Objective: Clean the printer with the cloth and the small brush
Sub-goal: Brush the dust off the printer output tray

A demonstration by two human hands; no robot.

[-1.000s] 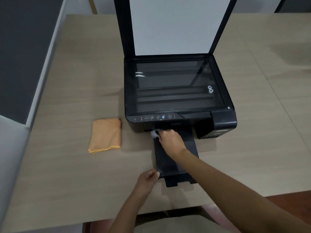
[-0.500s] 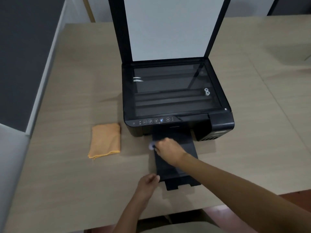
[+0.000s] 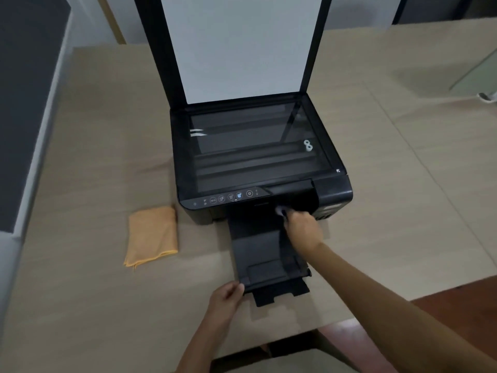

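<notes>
A black printer (image 3: 258, 168) stands on the beige table with its scanner lid (image 3: 242, 47) raised and the glass bare. Its output tray (image 3: 266, 257) is pulled out toward me. My right hand (image 3: 304, 230) grips the small brush (image 3: 281, 211); the pale bristle tip sits at the paper slot on the printer's front, right of centre. My left hand (image 3: 228, 297) rests on the tray's front left corner with the fingers curled against its edge. The folded orange cloth (image 3: 152, 235) lies flat on the table, left of the printer.
The beige table (image 3: 94, 157) runs wide on both sides of the printer. A dark panel (image 3: 24, 103) stands along the left edge. The table's front edge is near my body, with reddish floor (image 3: 457, 297) at the lower right. A pale object (image 3: 488, 96) sits at the far right.
My right hand has carried the brush from the left side of the tray mouth across to the right side of the paper slot. My left hand stays at the tray's corner.
</notes>
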